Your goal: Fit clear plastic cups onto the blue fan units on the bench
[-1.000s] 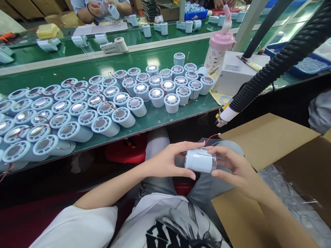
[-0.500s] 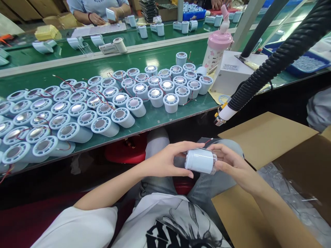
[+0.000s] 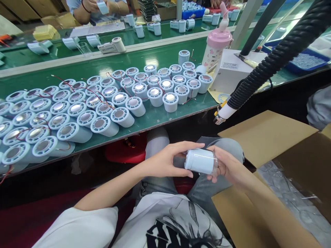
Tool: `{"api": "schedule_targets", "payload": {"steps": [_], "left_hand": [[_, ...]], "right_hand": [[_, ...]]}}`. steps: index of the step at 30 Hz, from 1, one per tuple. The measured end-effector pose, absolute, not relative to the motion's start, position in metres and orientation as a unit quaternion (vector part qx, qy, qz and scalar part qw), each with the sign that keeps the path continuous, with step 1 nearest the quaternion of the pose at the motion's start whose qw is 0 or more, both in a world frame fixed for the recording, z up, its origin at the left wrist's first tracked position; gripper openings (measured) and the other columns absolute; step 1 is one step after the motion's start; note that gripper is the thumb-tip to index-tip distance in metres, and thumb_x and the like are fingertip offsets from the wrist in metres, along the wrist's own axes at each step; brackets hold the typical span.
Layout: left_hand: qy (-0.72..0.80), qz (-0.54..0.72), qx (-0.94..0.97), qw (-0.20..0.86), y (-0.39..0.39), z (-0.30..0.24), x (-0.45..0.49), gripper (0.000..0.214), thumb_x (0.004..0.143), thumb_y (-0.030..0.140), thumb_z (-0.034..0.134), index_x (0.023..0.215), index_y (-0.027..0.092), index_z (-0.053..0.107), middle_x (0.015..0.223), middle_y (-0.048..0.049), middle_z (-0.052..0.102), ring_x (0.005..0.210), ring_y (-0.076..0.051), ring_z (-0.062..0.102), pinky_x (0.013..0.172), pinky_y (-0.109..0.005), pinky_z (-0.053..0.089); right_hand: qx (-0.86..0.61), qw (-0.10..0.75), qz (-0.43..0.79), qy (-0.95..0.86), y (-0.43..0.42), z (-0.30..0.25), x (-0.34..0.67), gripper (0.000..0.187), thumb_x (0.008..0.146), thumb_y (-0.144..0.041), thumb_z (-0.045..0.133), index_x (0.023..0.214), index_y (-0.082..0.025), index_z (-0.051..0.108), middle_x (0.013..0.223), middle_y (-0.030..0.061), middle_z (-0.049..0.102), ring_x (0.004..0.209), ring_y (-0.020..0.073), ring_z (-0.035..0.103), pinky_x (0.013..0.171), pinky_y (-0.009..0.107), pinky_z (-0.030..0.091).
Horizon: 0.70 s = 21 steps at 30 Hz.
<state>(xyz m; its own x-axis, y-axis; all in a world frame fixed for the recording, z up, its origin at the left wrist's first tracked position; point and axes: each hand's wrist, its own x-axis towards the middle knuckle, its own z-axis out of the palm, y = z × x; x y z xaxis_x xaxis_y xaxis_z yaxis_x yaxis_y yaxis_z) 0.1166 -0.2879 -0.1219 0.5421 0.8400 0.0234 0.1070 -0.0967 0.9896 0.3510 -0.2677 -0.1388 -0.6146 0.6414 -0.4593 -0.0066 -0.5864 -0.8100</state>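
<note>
Holds one blue cylinder (image 3: 201, 161) above the lap (image 3: 205, 187)

Grasps its left end with the left hand (image 3: 172, 160), spread broadly around it. Curls the right hand (image 3: 230, 166) more tightly around the clear-rimmed right end. Faces, farther out on the green tabletop (image 3: 156, 119), roughly fifty similar cylinders (image 3: 155, 98), packed close, and one pink-lidded bottle (image 3: 217, 50). Has one open cardboard box (image 3: 269, 134) and one black ribbed hose (image 3: 274, 62) at right.

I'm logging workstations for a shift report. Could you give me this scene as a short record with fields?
Held: light-blue cylinder on its side, with clear plastic cover
Left hand: around the blue end
Right hand: fingers curled at the clear end
Green bench: many similar cylinders; pink-lidded bottle
Right side: open cardboard box holding clear plastic pieces
</note>
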Motion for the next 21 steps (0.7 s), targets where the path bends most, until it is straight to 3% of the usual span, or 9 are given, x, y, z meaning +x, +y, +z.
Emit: {"api": "schedule_targets", "payload": {"steps": [6,9,16,19,21], "left_hand": [[0.333,0.333,0.663,0.581,-0.287,-0.126,0.117,0.072,0.071,0.020,0.080,0.137,0.029,0.052,0.145,-0.0089,0.050,0.135,-0.027,0.046,0.105,-0.039,0.048],[0.311,0.348,0.664,0.584,-0.287,-0.130,0.116,0.075,0.069,0.015,0.081,0.136,0.031,0.053,0.148,-0.0079,0.047,0.137,-0.026,0.043,0.106,-0.038,0.047],[0.331,0.351,0.660,0.576,-0.290,-0.130,0.120,0.068,0.071,0.016,0.079,0.133,0.029,0.055,0.136,-0.0090,0.053,0.128,-0.024,0.050,0.094,-0.030,0.054],[0.363,0.335,0.637,0.592,-0.292,-0.126,0.122,0.062,0.074,0.021,0.077,0.132,0.026,0.054,0.132,-0.0094,0.054,0.118,-0.023,0.056,0.091,-0.030,0.056],[0.385,0.326,0.605,0.616,-0.294,-0.124,0.122,0.064,0.075,0.025,0.077,0.133,0.025,0.052,0.130,-0.0095,0.055,0.111,-0.022,0.060,0.090,-0.031,0.056]], "right_hand": [[-0.408,0.173,0.821,-0.360,-0.269,-0.140,0.345,0.052,0.084,-0.070,0.053,0.085,-0.018,0.053,0.059,0.0010,0.062,0.040,0.0075,0.051,0.036,0.013,0.037],[-0.401,0.144,0.841,-0.333,-0.268,-0.142,0.345,0.056,0.085,-0.071,0.049,0.086,-0.016,0.057,0.061,0.0049,0.066,0.034,0.0037,0.041,0.033,0.012,0.027],[-0.392,0.093,0.872,-0.278,-0.267,-0.140,0.341,0.060,0.084,-0.073,0.046,0.087,-0.015,0.060,0.053,0.0034,0.062,0.029,0.0033,0.038,0.029,0.011,0.018],[-0.400,0.092,0.851,-0.327,-0.271,-0.143,0.342,0.069,0.084,-0.080,0.036,0.090,-0.015,0.058,0.053,0.0036,0.060,0.032,0.0061,0.043,0.030,0.013,0.022],[-0.385,0.172,0.800,-0.427,-0.274,-0.147,0.347,0.071,0.083,-0.081,0.035,0.102,-0.016,0.057,0.070,0.0072,0.066,0.045,0.0117,0.056,0.036,0.018,0.039]]}}
